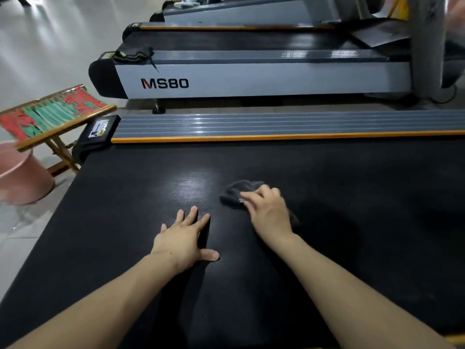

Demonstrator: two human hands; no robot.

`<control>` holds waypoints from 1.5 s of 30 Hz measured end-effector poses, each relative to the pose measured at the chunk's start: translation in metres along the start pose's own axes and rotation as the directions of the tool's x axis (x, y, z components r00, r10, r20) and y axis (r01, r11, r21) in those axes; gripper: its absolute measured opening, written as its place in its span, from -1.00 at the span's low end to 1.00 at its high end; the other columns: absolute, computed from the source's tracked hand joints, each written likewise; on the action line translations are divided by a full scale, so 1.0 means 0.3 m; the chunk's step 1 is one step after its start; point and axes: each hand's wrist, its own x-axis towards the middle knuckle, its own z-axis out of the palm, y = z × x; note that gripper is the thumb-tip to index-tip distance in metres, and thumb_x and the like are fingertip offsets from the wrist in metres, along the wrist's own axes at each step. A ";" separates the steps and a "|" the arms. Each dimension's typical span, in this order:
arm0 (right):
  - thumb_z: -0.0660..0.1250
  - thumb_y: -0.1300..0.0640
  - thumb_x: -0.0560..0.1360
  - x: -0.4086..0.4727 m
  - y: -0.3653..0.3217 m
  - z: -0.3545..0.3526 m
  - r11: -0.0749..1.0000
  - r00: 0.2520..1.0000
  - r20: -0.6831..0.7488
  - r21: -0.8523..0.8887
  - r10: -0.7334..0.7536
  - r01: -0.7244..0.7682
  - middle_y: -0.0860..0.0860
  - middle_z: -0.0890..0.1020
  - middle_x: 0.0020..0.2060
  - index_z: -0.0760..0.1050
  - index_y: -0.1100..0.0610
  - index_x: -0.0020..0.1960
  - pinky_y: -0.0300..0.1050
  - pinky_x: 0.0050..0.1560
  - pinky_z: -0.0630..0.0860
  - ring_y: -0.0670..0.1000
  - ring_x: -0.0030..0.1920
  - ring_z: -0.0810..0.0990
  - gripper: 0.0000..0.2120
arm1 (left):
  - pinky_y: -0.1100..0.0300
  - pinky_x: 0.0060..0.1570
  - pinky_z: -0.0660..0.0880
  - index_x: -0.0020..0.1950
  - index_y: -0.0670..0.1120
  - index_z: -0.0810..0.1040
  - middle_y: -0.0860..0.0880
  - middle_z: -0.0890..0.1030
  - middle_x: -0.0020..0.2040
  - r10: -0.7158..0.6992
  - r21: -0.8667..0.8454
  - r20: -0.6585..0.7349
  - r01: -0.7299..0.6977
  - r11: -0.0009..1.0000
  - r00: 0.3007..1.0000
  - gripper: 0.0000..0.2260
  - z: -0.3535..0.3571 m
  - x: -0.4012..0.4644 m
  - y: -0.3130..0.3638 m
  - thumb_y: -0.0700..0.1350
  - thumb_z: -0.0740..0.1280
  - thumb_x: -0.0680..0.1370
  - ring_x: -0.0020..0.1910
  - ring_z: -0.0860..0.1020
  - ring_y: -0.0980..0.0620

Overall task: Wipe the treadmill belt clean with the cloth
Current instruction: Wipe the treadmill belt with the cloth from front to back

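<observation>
The black textured treadmill belt (352, 197) fills most of the view. A dark grey cloth (237, 191) lies bunched on the belt near its middle. My right hand (266, 210) presses down on the cloth, fingers over its near edge, gripping it against the belt. My left hand (185, 238) rests flat on the belt to the left of the cloth, fingers spread, holding nothing. A lighter sheen shows on the belt just beyond my left hand.
A grey ribbed side rail (276, 123) with an orange strip borders the belt's far edge. Another treadmill marked MS80 (226, 81) stands behind it. At the left are a folding stool with red-green seat (50, 114) and a pink bucket (22, 177) on the tiled floor.
</observation>
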 end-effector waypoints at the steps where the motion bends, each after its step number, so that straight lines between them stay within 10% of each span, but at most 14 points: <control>1: 0.36 -0.07 0.52 -0.002 0.091 -0.034 0.995 0.996 -0.051 -0.056 0.075 -0.077 -0.02 0.54 -0.07 0.63 -0.11 0.10 0.02 -0.19 0.50 0.12 -0.12 0.44 -0.82 | -0.28 0.53 0.03 0.64 0.25 -0.08 0.12 -0.20 0.66 0.000 0.011 -0.004 0.000 1.000 1.000 -0.01 0.003 -0.001 -0.001 0.49 0.35 0.36 0.64 -0.21 -0.04; 8: 0.33 0.02 0.55 -0.031 0.253 -0.114 0.827 0.837 -0.202 -0.155 0.509 -0.540 0.06 0.53 0.04 0.64 -0.01 0.17 0.05 -0.06 0.47 0.19 -0.06 0.41 -0.77 | -0.32 0.52 0.02 0.65 0.20 -0.12 0.06 -0.24 0.66 0.003 0.064 -0.002 -0.003 0.998 1.000 -0.04 0.014 0.004 0.018 0.46 0.31 0.42 0.63 -0.24 -0.11; 13: 0.34 -0.04 0.52 -0.056 -0.192 0.061 0.984 0.983 -0.046 0.038 0.177 -0.175 -0.03 0.53 -0.05 0.63 -0.11 0.09 -0.02 -0.14 0.41 0.10 -0.09 0.42 -0.83 | -0.28 0.55 -0.01 0.65 0.22 -0.10 0.10 -0.23 0.66 -0.005 0.013 -0.016 0.005 1.000 1.000 -0.04 0.013 -0.008 0.011 0.46 0.34 0.41 0.63 -0.24 -0.04; 17: 0.33 -0.10 0.52 -0.067 -0.098 0.008 0.996 0.998 0.010 0.062 -0.069 0.068 -0.07 0.56 -0.02 0.62 -0.15 0.14 -0.04 -0.13 0.46 0.07 -0.07 0.46 -0.78 | -0.17 0.58 0.03 0.64 0.20 0.02 0.14 -0.14 0.66 -0.024 -0.039 -0.069 0.021 0.999 0.997 -0.09 0.012 -0.039 -0.007 0.47 0.33 0.41 0.64 -0.17 0.05; 24: 0.37 -0.01 0.54 -0.096 0.207 -0.135 0.867 0.859 -0.177 -0.049 0.480 -0.495 -0.05 0.54 0.01 0.65 -0.06 0.18 -0.01 -0.06 0.46 0.06 -0.11 0.38 -0.77 | 0.01 0.36 0.35 0.50 0.21 0.30 0.15 0.33 0.50 0.029 0.155 -0.115 -0.011 0.988 0.993 -0.32 -0.037 -0.137 -0.023 0.43 0.32 0.45 0.50 0.29 0.04; 29: 0.42 -0.02 0.48 -0.202 -0.075 -0.056 0.999 1.000 0.006 0.038 -0.001 0.000 -0.05 0.56 -0.03 0.63 -0.13 0.14 0.00 -0.14 0.51 0.10 -0.13 0.44 -0.77 | -0.18 0.49 0.20 0.60 0.23 0.11 0.12 0.04 0.65 -0.031 0.084 -0.014 0.032 0.996 0.999 -0.13 -0.032 -0.150 -0.013 0.43 0.40 0.39 0.64 -0.01 0.00; 33: 0.40 0.00 0.51 -0.235 -0.075 -0.060 0.955 0.966 0.067 0.180 -0.252 0.236 -0.09 0.55 0.00 0.62 -0.12 0.18 0.00 -0.05 0.53 0.04 -0.08 0.44 -0.75 | -0.40 0.50 0.04 0.63 0.25 -0.11 0.13 -0.26 0.65 -0.056 0.073 0.015 0.055 0.996 0.998 0.05 -0.037 -0.089 -0.029 0.46 0.43 0.33 0.63 -0.27 -0.02; 39: 0.36 0.02 0.51 0.069 0.018 0.091 0.987 0.993 -0.008 0.108 -0.115 0.115 -0.02 0.60 0.11 0.66 -0.06 0.12 0.11 -0.02 0.54 0.16 -0.02 0.49 -0.79 | -0.43 0.47 0.06 0.62 0.29 -0.12 0.13 -0.21 0.66 -0.061 0.025 0.015 0.061 0.998 0.998 0.04 -0.041 -0.004 -0.061 0.47 0.41 0.33 0.64 -0.21 -0.01; 45: 0.29 0.04 0.61 0.345 0.013 0.183 0.997 0.988 0.148 0.070 -0.037 0.027 0.07 0.48 0.41 0.57 -0.03 0.30 -0.03 0.43 0.26 0.14 0.39 0.41 -0.72 | -0.37 0.49 0.10 0.61 0.32 -0.11 0.17 -0.21 0.65 -0.030 0.047 0.014 0.029 0.998 0.999 0.00 -0.032 0.016 -0.083 0.52 0.35 0.33 0.64 -0.20 0.02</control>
